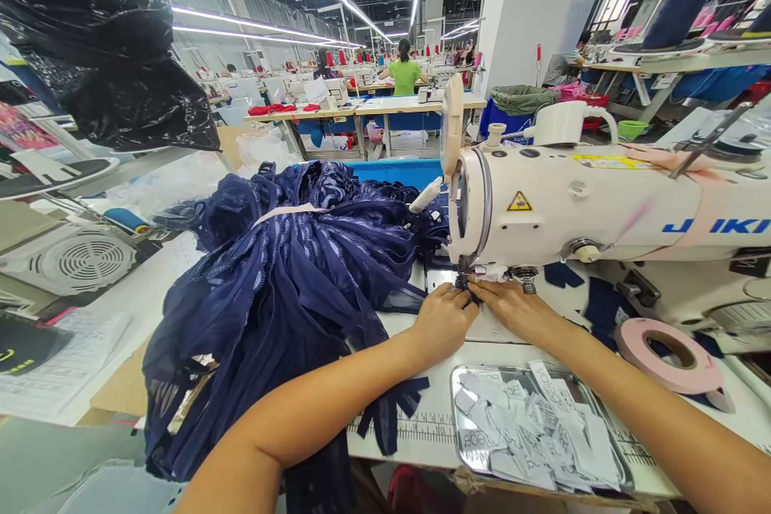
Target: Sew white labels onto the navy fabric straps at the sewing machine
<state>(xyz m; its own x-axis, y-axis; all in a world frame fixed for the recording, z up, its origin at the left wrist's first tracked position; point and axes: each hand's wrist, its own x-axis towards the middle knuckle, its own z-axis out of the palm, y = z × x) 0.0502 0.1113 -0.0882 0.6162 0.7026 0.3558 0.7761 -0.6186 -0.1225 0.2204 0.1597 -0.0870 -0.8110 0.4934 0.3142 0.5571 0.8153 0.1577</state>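
Both hands meet at the needle area of a white sewing machine (530, 209). My left hand (442, 323) has its fingers curled onto a dark navy fabric piece (471, 307) just in front of the presser foot. From the right, my right hand (511, 303) presses its fingertips together on the same piece, close to the needle. The fingertips of both hands are partly hidden. Left of the machine lies a large heap of sheer navy fabric strips (289, 289), some hanging over the table's front edge. A metal tray (455, 418) of small white printed labels (542, 422) sits below my right wrist.
A roll of pink tape (644, 345) and navy scraps (602, 305) lie to the right, beneath the machine arm. A black plastic bag (114, 40) hangs at upper left. Papers (72, 353) lie at far left. A person in green (405, 74) sits farther back.
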